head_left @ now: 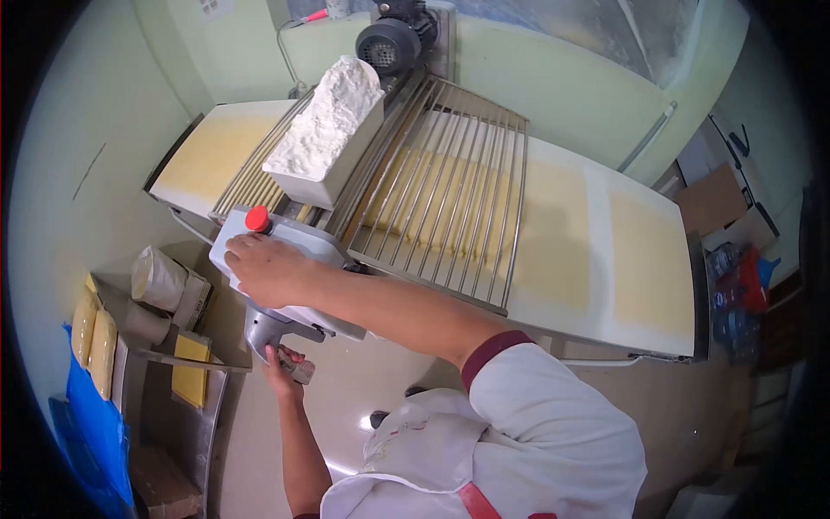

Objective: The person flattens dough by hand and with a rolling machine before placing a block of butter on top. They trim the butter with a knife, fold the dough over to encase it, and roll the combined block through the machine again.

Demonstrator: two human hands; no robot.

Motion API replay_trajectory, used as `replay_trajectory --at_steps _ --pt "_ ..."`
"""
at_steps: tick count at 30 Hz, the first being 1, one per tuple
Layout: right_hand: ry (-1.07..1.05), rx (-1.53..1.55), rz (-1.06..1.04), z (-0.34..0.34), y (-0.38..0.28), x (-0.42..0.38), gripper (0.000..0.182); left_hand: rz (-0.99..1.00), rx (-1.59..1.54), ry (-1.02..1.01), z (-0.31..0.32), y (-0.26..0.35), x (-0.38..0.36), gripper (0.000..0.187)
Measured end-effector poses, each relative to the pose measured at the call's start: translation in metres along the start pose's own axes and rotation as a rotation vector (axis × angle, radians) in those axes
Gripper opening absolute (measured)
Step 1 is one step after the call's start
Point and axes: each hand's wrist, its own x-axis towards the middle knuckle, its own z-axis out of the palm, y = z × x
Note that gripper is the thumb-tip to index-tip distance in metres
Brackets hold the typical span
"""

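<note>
A dough sheeter with a grey-white control housing (324, 245) stands before me. My right hand (264, 270) lies over the top of this housing, fingers bent toward its far edge, just below a red push button (258, 219). Below the housing, my left hand (287, 370) is closed round the handle (303, 372) of a grey lever (264, 329). A white bin (333, 186) heaped with flour (324, 121) sits on top of the machine. To its right, yellowish dough (432, 195) lies on the belt beneath a wire guard (467, 190).
The white belt (598, 233) extends right, dusted yellow, and another belt section (207, 156) lies left. A motor (389, 45) stands at the back. Wrapped yellow blocks (93, 337), a metal shelf (186, 355) and a white sack (158, 277) are at lower left. Cardboard (713, 201) leans far right.
</note>
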Motion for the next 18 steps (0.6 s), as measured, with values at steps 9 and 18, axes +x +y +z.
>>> replay_trajectory --at_steps 9,18 --pt "-0.211 -0.062 0.076 0.027 0.007 0.060 0.054 0.001 -0.024 -0.033 -0.007 -0.004 0.002 0.048" --pt "-0.775 -0.229 0.319 0.036 0.019 0.147 0.042 0.017 0.026 0.038 -0.003 -0.004 0.000 0.049"
